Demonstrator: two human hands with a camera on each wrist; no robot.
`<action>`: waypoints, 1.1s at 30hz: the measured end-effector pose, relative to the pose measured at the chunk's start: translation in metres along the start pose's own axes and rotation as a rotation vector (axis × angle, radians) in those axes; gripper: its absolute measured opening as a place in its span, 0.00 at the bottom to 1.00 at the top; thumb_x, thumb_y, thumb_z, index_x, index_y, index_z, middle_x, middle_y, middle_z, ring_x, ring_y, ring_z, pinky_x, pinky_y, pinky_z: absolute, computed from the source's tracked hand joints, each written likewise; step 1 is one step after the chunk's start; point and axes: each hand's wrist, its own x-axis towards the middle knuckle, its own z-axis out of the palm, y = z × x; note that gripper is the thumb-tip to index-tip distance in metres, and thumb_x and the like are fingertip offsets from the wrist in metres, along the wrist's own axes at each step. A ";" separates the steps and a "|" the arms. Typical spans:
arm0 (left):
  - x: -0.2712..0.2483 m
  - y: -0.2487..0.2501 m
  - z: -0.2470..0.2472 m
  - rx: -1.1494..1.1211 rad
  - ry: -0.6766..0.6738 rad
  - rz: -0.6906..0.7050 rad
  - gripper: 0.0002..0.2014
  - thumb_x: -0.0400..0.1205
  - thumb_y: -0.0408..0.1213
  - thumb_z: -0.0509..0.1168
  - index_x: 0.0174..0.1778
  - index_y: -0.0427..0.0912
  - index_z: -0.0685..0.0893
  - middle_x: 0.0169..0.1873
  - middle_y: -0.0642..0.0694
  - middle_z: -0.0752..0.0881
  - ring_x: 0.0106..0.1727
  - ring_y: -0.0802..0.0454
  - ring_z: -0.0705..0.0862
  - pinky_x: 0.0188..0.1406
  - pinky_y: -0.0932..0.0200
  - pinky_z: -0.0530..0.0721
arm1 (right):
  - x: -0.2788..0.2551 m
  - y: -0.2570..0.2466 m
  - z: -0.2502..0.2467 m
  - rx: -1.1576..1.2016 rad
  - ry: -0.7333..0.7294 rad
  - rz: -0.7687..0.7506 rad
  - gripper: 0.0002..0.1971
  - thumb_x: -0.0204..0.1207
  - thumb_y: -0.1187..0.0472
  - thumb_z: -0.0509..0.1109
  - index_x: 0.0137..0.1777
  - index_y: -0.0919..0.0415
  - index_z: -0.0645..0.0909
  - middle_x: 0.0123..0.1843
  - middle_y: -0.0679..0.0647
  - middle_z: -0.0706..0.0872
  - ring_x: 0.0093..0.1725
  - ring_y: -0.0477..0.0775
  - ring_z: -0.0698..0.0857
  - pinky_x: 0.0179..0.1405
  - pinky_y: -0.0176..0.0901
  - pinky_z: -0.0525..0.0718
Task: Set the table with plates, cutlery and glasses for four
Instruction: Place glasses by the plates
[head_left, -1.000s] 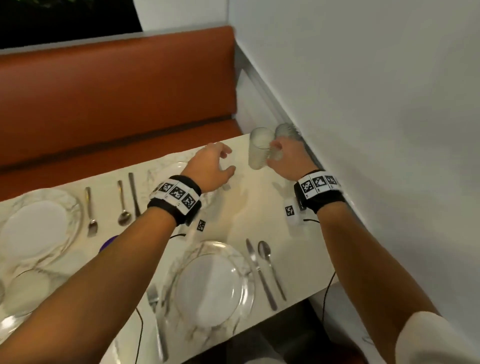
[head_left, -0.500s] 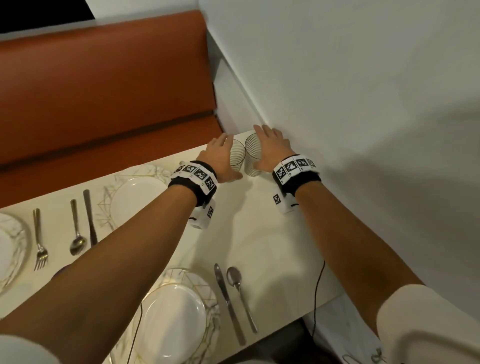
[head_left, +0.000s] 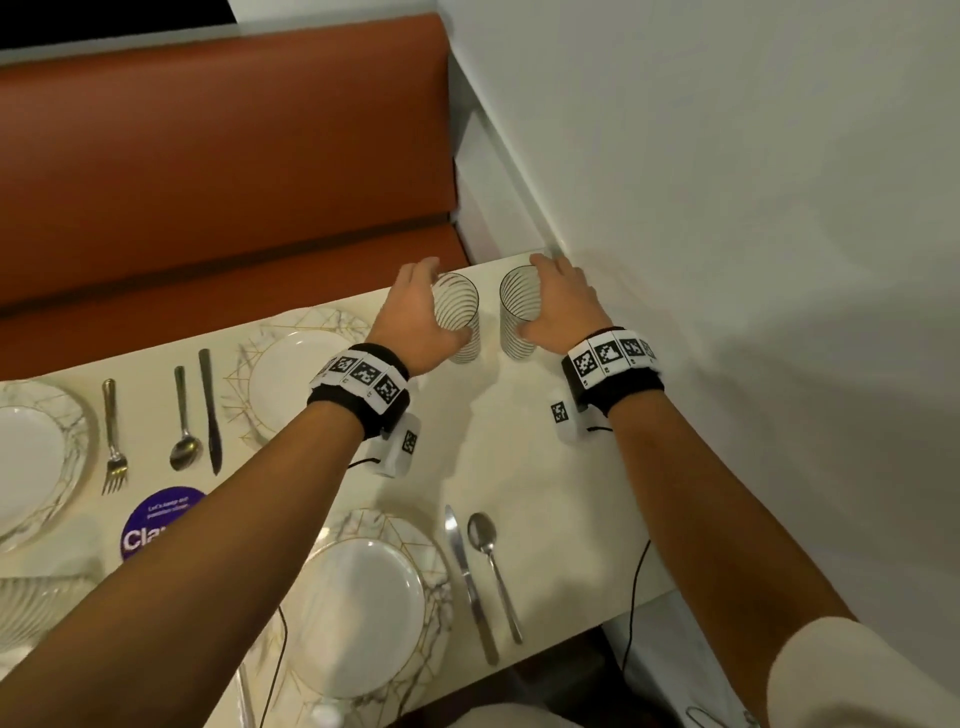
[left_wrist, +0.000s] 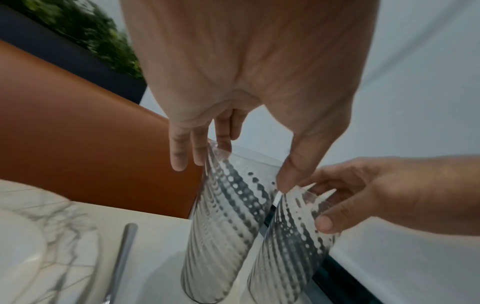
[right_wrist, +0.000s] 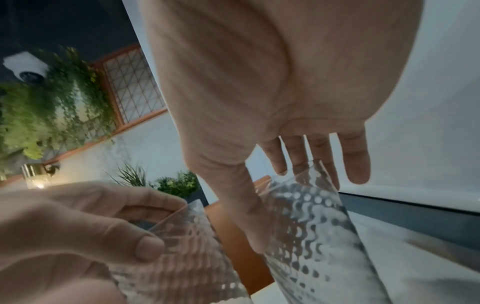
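Two clear ribbed glasses stand upright on the cream table (head_left: 514, 467), at its far right end by the wall. My left hand (head_left: 423, 312) grips the left glass (head_left: 460, 322), thumb on the near side and fingers behind it. The right glass (head_left: 517, 322) is held the same way by my right hand (head_left: 543, 299). A small gap separates the glasses. In the left wrist view my thumb touches the rim of the left glass (left_wrist: 228, 216), with the right glass (left_wrist: 293, 236) beside it. The right wrist view shows the right glass (right_wrist: 311, 236) and the left glass (right_wrist: 187, 257).
A marbled plate (head_left: 291, 374) lies left of the glasses, another plate (head_left: 358, 597) at the near edge with a knife (head_left: 470, 577) and spoon (head_left: 493, 561). Further left lie a fork (head_left: 111, 431), spoon (head_left: 182, 421), knife (head_left: 210, 410) and third plate (head_left: 31, 457). An orange bench (head_left: 223, 182) runs behind; a white wall (head_left: 727, 208) stands right.
A second ago my right hand held the glasses together and my left hand was reaching over. Now each hand holds one glass, and the two have been drawn slightly apart.
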 end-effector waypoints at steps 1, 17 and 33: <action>-0.009 -0.007 -0.008 -0.038 0.025 -0.017 0.50 0.72 0.44 0.84 0.87 0.41 0.64 0.78 0.44 0.72 0.77 0.48 0.74 0.75 0.58 0.72 | -0.006 -0.006 0.003 0.030 0.009 -0.004 0.49 0.67 0.53 0.82 0.85 0.59 0.62 0.80 0.61 0.70 0.78 0.67 0.70 0.77 0.62 0.73; -0.181 -0.150 -0.095 -0.156 0.183 -0.158 0.47 0.73 0.44 0.83 0.85 0.42 0.67 0.73 0.46 0.72 0.71 0.47 0.78 0.71 0.48 0.81 | -0.119 -0.155 0.096 0.123 -0.114 -0.099 0.49 0.67 0.51 0.83 0.84 0.56 0.61 0.74 0.63 0.70 0.73 0.67 0.70 0.73 0.62 0.75; -0.241 -0.209 -0.085 -0.143 0.158 -0.213 0.45 0.69 0.44 0.86 0.80 0.41 0.72 0.73 0.44 0.71 0.74 0.43 0.75 0.77 0.43 0.80 | -0.171 -0.161 0.133 0.018 -0.099 0.008 0.49 0.65 0.57 0.83 0.84 0.53 0.61 0.72 0.62 0.70 0.70 0.66 0.70 0.68 0.59 0.76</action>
